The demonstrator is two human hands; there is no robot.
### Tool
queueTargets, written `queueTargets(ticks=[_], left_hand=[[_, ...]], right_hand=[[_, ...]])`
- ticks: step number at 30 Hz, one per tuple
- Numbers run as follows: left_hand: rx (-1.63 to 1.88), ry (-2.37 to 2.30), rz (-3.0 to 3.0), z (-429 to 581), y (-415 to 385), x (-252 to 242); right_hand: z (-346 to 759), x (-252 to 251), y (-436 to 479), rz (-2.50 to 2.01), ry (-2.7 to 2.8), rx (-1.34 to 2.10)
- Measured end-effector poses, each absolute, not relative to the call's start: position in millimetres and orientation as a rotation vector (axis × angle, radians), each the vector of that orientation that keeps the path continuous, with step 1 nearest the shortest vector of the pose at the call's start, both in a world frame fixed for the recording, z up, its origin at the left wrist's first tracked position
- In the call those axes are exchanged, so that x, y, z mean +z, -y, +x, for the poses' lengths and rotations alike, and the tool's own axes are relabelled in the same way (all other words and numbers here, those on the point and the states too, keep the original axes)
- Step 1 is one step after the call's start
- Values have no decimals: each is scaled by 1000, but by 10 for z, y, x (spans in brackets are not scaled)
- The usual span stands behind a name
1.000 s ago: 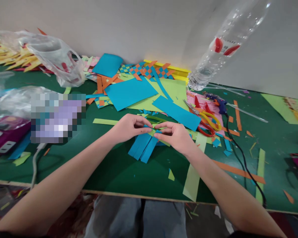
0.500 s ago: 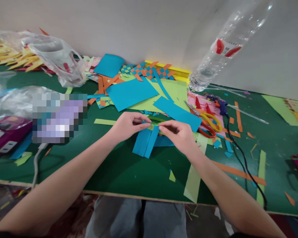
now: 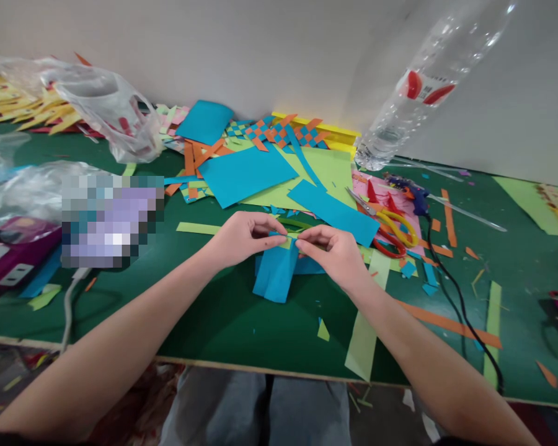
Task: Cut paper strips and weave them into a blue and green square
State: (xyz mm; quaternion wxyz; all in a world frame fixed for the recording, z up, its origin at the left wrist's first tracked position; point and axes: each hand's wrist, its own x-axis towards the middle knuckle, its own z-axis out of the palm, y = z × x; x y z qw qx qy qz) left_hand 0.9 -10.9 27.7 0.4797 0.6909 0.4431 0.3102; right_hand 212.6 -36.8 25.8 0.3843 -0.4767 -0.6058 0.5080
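Between my two hands hang blue paper strips (image 3: 273, 275) joined at the top with a bit of light green paper. My left hand (image 3: 246, 238) pinches the top left of this piece between thumb and fingers. At its top right corner, my right hand (image 3: 332, 251) has thumb and forefinger closed on the same piece. Another blue piece (image 3: 310, 266) lies just behind, partly hidden. A light green strip (image 3: 198, 229) lies left of my left hand. Scissors with yellow handles (image 3: 402, 226) and red-handled scissors (image 3: 390, 246) rest beyond my right hand.
A blue glue gun (image 3: 416, 199) with a black cord lies at the right. A clear plastic bottle (image 3: 428, 87) stands by the wall. Blue sheets (image 3: 246, 176) and woven strips (image 3: 283, 133) are piled at the back. A plastic bag (image 3: 116, 111) and a blurred-out device (image 3: 114, 223) are at the left.
The hanging blue strips have turned and shifted slightly toward me, and the gap between them has closed up. Both hands keep their pinch at nearly the same spot.
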Motion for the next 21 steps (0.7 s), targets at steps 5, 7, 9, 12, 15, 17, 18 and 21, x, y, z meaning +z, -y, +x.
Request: queueTargets(ticks=[5, 7, 9, 12, 15, 17, 18, 21], left_hand=[[722, -1067, 1711, 19, 100, 257], [710, -1061, 1719, 21, 101, 258], [702, -1052, 1723, 20, 102, 263], [694, -1041, 1725, 20, 105, 271], [674, -1024, 1730, 25, 107, 271], [656, -1015, 1724, 29, 109, 268], [649, -1013, 1718, 31, 111, 267], [641, -1022, 1711, 36, 115, 268]], right_hand=[[2130, 250, 375, -1217, 1586, 1257], [2129, 264, 382, -1218, 1602, 1249], [2128, 283, 387, -1221, 1618, 1243], [2126, 297, 390, -1229, 1630, 1234], [2119, 283, 389, -1235, 1617, 1240], [2113, 271, 391, -1228, 1611, 1255], [2110, 268, 393, -1221, 1611, 1262], [2105, 273, 401, -1210, 1622, 1270]])
